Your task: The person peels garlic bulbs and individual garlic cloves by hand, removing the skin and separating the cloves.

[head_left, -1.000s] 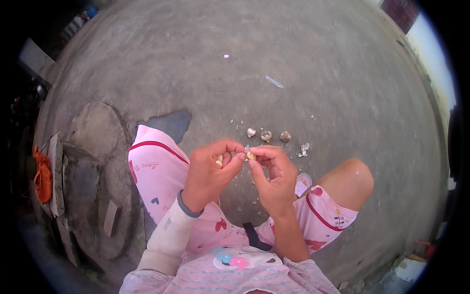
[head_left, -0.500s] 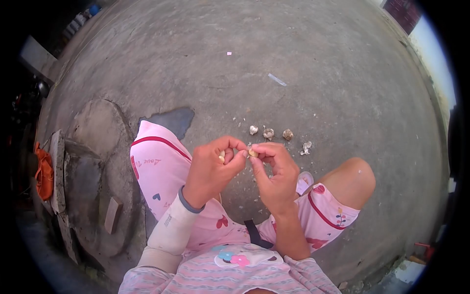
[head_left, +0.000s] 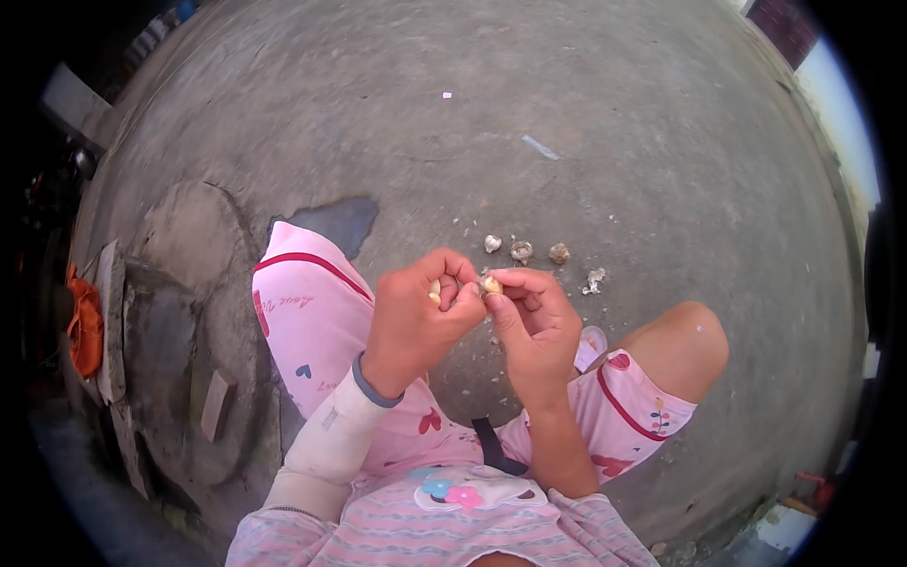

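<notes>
both hands (head_left: 477, 317) pinch garlic clove (head_left: 491, 283), probably; concrete (head_left: 614, 113) open ahead

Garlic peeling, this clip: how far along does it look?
Done: skin scraps lie on the concrete. In hand: both the left hand and right hand pinch one garlic clove; more cloves sit in the left palm. Left: three garlic pieces wait on the ground.

We hold a garlic clove (head_left: 490, 283) between our left hand (head_left: 416, 321) and right hand (head_left: 539, 326), above the concrete floor (head_left: 567, 94); three garlic bulbs (head_left: 521, 250) lie just beyond; a peel scrap (head_left: 593, 280) lies right of them.
</notes>
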The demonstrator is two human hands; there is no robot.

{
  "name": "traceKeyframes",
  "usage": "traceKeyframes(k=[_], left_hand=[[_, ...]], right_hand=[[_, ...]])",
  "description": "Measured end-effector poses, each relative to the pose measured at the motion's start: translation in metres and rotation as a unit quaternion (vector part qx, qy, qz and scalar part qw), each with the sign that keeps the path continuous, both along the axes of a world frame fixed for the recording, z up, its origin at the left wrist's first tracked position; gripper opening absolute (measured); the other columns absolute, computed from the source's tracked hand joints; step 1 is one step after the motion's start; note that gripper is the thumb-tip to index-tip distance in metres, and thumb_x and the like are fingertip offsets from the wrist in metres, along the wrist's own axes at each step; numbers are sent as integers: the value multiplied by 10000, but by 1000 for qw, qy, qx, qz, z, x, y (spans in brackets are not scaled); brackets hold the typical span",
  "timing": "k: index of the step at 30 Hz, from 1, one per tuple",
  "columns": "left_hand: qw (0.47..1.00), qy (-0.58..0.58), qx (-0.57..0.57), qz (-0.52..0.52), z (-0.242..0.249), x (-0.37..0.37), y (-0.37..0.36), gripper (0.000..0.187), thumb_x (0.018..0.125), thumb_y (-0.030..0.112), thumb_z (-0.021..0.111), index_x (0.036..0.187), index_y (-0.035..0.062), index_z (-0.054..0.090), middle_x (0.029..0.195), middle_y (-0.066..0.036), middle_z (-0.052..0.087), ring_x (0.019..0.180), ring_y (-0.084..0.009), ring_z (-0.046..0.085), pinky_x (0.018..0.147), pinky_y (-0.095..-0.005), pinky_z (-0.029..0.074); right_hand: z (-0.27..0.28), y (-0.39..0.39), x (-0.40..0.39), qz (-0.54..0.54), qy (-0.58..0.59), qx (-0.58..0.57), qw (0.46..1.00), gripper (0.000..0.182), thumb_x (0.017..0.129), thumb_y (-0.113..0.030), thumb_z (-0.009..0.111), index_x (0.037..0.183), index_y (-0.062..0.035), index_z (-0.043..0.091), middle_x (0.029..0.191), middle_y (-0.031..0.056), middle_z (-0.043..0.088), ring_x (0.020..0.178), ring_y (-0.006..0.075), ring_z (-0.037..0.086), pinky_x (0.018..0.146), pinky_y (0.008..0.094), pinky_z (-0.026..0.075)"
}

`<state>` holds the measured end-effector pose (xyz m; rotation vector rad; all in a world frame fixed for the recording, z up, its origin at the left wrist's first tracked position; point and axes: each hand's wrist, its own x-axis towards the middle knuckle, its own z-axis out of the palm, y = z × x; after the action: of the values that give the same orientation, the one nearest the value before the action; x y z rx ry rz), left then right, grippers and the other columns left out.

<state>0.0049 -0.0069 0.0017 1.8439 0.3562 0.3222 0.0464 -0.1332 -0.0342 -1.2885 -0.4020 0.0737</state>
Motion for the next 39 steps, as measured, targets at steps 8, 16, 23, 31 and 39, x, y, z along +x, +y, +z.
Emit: traceKeyframes(k=[8,16,23,31,39], left_hand=[[998,9,-67,-20,-6,0,11,117,878,101,655,847,31,566,639,72,446,573,-4,361,484,-189,296],[998,-15,-41,-49,-1,-1,7,167,859,134,704,945,22,615,635,89,387,607,-7,376,531,-183,318],[995,8,-58,-77,1,-3,8,227,887,202,690,982,5,628,639,84,436,660,-13,442,590,-196,412],[987,-1,-119,-108,-14,-1,14,195,914,201,655,937,10,625,726,41,575,774,-41,559,685,-211,468],[980,-7,-169,-105,0,-1,19,216,936,257,625,883,52,583,712,60,514,654,-11,445,569,-195,369]], right_hand=[[5,-10,7,76,242,216,943,253,919,-48,601,1166,6,576,1092,96,636,894,116,621,788,267,522],[-5,-2,3,56,107,79,990,202,909,9,587,1110,19,601,1054,67,601,891,114,610,804,256,520],[5,2,-5,52,48,55,996,180,888,69,583,1066,48,586,1070,75,524,891,140,622,807,254,532],[-3,1,-5,40,11,38,998,180,879,80,584,1055,44,583,1064,79,527,892,148,627,788,263,541],[4,-4,-3,29,126,127,983,192,902,-14,606,1091,-3,572,969,53,598,817,121,629,727,258,542]])
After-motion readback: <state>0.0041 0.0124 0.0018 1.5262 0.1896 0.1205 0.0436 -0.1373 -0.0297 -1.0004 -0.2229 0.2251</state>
